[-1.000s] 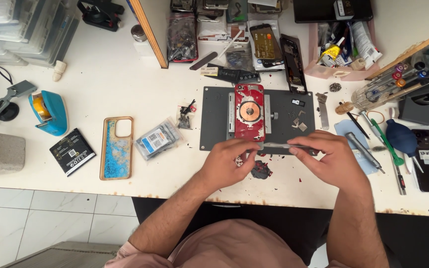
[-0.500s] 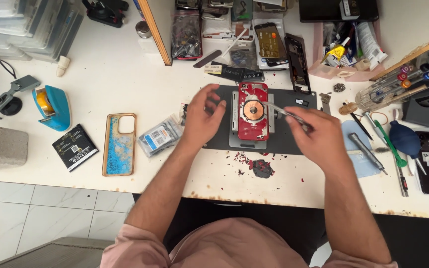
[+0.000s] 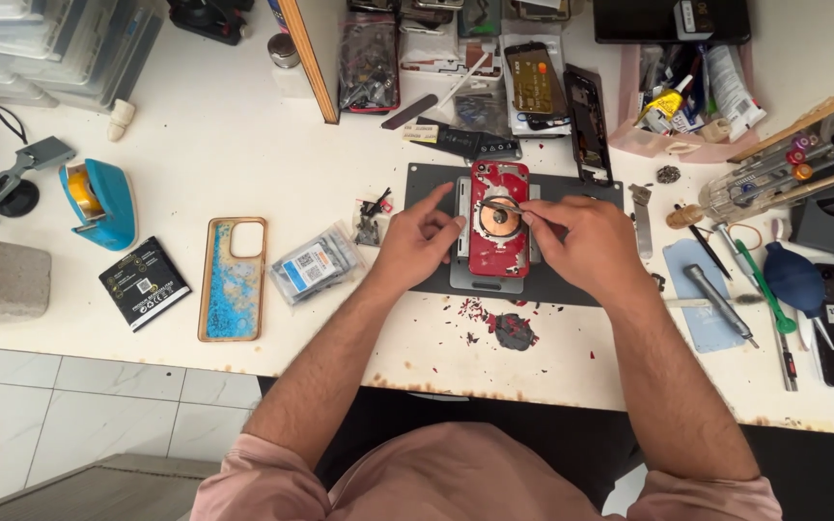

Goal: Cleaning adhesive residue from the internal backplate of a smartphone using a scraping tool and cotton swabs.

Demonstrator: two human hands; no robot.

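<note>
My left hand (image 3: 422, 241) rests against the left edge of the red phone (image 3: 497, 224), fingers loosely spread. My right hand (image 3: 579, 236) has its grip pinching thin tweezers (image 3: 509, 206) over the phone's round coil. The phone lies on the grey mat (image 3: 571, 280), mid-desk (image 3: 243, 145).

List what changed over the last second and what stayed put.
Both hands moved up from the mat's near edge onto the red phone back. The left hand let go of its small piece and now steadies the phone's left edge; the right hand keeps the thin tool, its tip now over the round coil. The grey mat, phone case and red flakes stayed put.
</note>
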